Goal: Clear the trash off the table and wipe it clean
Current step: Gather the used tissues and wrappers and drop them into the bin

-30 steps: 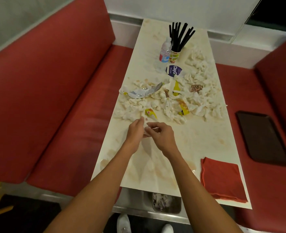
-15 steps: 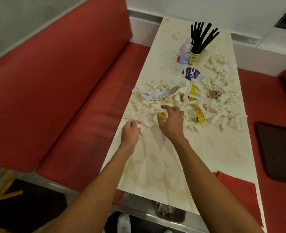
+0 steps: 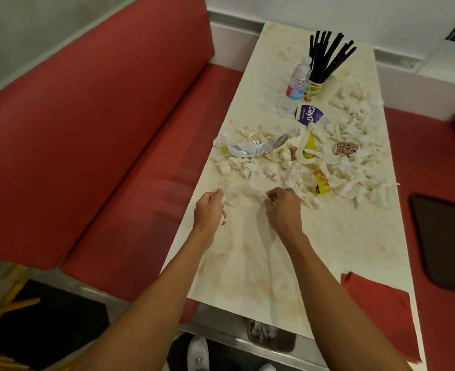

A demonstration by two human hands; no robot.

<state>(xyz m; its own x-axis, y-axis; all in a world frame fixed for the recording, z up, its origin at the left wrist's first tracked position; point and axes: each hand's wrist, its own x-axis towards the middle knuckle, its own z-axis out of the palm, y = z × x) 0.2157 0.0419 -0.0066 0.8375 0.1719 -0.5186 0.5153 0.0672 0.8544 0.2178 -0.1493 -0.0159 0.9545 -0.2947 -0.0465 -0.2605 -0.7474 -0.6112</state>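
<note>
bench seat (image 3: 108, 145): red padded, fills the left side, 9 o'clock of the table
table (image 3: 349, 236): long cream top, stained, runs 6 to 12 o'clock
tissue pile (image 3: 354, 167): crumpled white wads spread across the table's middle, thickest toward 2 o'clock
tray (image 3: 445, 242): dark, on the red seat at 3 o'clock, cut by the frame edge
red cloth (image 3: 378, 311): folded, flat on the table's near right corner, 5 o'clock, well apart from the pile
left hand (image 3: 209, 211): at the table's left edge, fingers curled shut around white tissue; a bit of it sticks out below the fist
right hand (image 3: 283, 210): just beside the left, at the pile's near edge, fingertips pinching tissue; a small yellowish bit shows there, cannot tell what
foil wrapper (image 3: 255, 149): silver, crumpled, pile's left side, 10 o'clock of the hands
straws (image 3: 328, 54): black bunch upright in a paper cup (image 3: 312, 90), far end, 12 o'clock
water bottle (image 3: 298, 80): clear, touching the cup's left side
purple-label packet (image 3: 308, 115): near side of the cup
yellow sachets (image 3: 319, 180): among the wads, 1 o'clock of the right hand
</note>
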